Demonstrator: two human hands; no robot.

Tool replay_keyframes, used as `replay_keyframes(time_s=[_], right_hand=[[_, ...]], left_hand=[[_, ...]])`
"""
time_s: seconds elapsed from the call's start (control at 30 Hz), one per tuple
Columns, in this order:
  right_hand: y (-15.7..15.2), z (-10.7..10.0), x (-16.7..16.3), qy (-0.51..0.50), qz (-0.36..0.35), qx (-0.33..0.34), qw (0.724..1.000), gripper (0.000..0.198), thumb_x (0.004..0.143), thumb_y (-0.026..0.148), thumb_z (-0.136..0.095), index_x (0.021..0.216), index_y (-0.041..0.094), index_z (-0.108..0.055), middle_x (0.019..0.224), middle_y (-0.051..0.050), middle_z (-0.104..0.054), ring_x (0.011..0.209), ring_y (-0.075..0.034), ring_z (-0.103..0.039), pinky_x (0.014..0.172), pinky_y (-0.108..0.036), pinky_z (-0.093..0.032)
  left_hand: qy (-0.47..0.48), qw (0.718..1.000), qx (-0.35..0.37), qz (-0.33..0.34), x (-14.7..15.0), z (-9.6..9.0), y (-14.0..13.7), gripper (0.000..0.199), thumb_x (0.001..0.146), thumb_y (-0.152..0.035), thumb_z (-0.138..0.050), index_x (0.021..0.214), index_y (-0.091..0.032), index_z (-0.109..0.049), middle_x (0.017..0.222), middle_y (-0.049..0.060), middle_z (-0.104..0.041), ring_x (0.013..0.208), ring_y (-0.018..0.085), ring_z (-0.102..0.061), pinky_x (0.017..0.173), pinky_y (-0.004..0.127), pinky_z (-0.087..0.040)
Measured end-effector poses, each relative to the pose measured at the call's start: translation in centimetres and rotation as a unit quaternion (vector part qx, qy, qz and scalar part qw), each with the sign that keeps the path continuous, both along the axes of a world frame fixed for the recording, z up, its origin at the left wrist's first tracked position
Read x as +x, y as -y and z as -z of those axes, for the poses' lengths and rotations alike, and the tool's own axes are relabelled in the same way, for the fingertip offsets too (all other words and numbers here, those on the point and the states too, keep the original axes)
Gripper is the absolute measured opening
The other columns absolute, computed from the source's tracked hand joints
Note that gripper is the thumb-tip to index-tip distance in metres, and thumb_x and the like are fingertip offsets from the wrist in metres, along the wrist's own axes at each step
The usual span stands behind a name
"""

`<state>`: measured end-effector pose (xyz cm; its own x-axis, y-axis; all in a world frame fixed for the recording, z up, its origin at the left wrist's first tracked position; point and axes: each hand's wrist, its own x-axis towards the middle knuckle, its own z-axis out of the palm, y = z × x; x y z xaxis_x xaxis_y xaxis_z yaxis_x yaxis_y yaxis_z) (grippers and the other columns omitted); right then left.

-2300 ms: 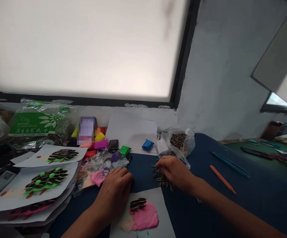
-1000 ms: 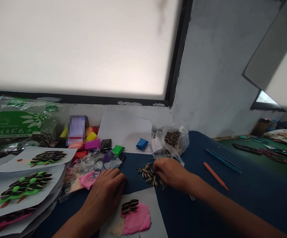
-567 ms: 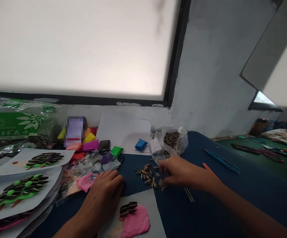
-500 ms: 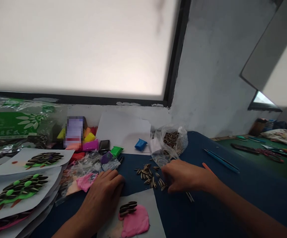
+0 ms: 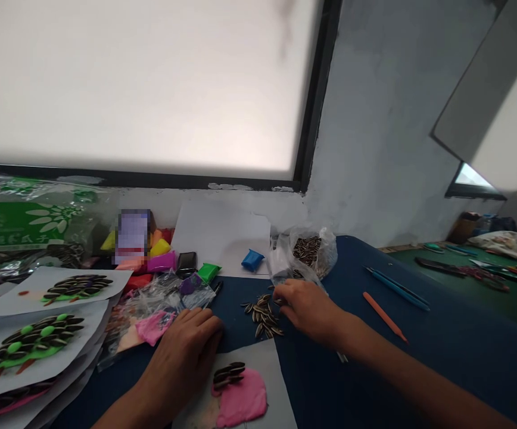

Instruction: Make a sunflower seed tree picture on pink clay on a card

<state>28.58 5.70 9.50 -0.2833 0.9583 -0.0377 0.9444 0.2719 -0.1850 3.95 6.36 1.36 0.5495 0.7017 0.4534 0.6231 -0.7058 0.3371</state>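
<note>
Now the right hand (image 5: 307, 306) has neared the seeds (image 5: 262, 313), grip unclear for it and the left hand (image 5: 190, 339).

Two foreground hands (image 5: 189, 342) (image 5: 308, 308), four green balls (image 5: 14, 347), one blue packet (image 5: 252, 260)

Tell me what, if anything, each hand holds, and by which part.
The right hand is at the loose seeds, but whether it pinches one cannot be told. The left hand shows nothing held, though its underside is hidden.
</note>
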Motion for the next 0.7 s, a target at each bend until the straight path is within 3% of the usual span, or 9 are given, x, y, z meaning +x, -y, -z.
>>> replay_keyframes(time_s=[0.13, 0.2, 0.33, 0.5, 0.6, 0.7], right_hand=[[0.4, -1.1, 0.3, 0.004, -0.019, -0.049, 0.999, 0.003, 0.082, 0.012, -0.073, 0.079, 0.015, -0.073, 0.080, -0.006, -0.071, 0.074, -0.020, -0.065, 0.059, -0.025, -0.039], [0.7, -1.2, 0.2, 0.002, -0.027, -0.071, 0.997, 0.006, 0.077, 0.017, -0.078, 0.076, 0.015, -0.072, 0.073, -0.005, -0.070, 0.068, -0.019, -0.064, 0.054, -0.024, -0.036], [0.7, 0.5, -0.8, -0.042, -0.022, -0.051, 0.998, 0.005, 0.085, 0.011, -0.069, 0.083, 0.015, -0.072, 0.080, -0.005, -0.072, 0.071, -0.017, -0.066, 0.057, -0.023, -0.040], [0.4, 2.2, -1.9, -0.098, -0.003, 0.013, 0.995, 0.021, 0.093, 0.008, -0.062, 0.112, 0.014, -0.067, 0.099, -0.007, -0.073, 0.091, -0.018, -0.067, 0.076, -0.025, -0.045], [0.4, 1.4, -1.4, -0.103, -0.005, -0.006, 0.995, 0.005, 0.090, 0.013, -0.066, 0.092, 0.014, -0.071, 0.085, -0.006, -0.073, 0.077, -0.017, -0.066, 0.067, -0.025, -0.043], [0.5, 0.6, -1.0, -0.107, -0.019, -0.045, 0.993, 0.010, 0.084, 0.018, -0.074, 0.075, 0.015, -0.071, 0.072, -0.002, -0.070, 0.064, -0.014, -0.062, 0.057, -0.022, -0.038]], left_hand=[[0.002, 1.000, 0.000, 0.000, 0.0, 0.1, -0.1, 0.036, 0.099, -0.019, -0.030, 0.082, -0.019, -0.062, 0.076, 0.006, -0.060, 0.071, 0.024, -0.057, 0.065, 0.038, -0.040], [0.006, 1.000, 0.001, -0.003, 0.1, 0.2, -0.1, 0.036, 0.099, -0.018, -0.031, 0.081, -0.019, -0.062, 0.076, 0.006, -0.060, 0.071, 0.024, -0.057, 0.066, 0.038, -0.040], [0.014, 1.000, 0.004, -0.011, 0.2, 0.4, 0.0, 0.036, 0.099, -0.018, -0.031, 0.080, -0.019, -0.062, 0.075, 0.006, -0.060, 0.071, 0.025, -0.056, 0.066, 0.037, -0.038], [0.017, 1.000, 0.001, -0.010, 0.2, 0.6, 0.1, 0.035, 0.099, -0.018, -0.033, 0.079, -0.020, -0.061, 0.075, 0.005, -0.059, 0.070, 0.024, -0.055, 0.065, 0.036, -0.036], [0.020, 1.000, 0.000, -0.009, 0.2, 0.5, 0.0, 0.035, 0.099, -0.018, -0.033, 0.080, -0.020, -0.061, 0.076, 0.005, -0.059, 0.071, 0.024, -0.055, 0.066, 0.037, -0.036], [0.024, 1.000, -0.002, -0.009, 0.2, 0.4, 0.0, 0.036, 0.100, -0.019, -0.031, 0.079, -0.020, -0.061, 0.075, 0.005, -0.060, 0.072, 0.024, -0.055, 0.066, 0.037, -0.036]])
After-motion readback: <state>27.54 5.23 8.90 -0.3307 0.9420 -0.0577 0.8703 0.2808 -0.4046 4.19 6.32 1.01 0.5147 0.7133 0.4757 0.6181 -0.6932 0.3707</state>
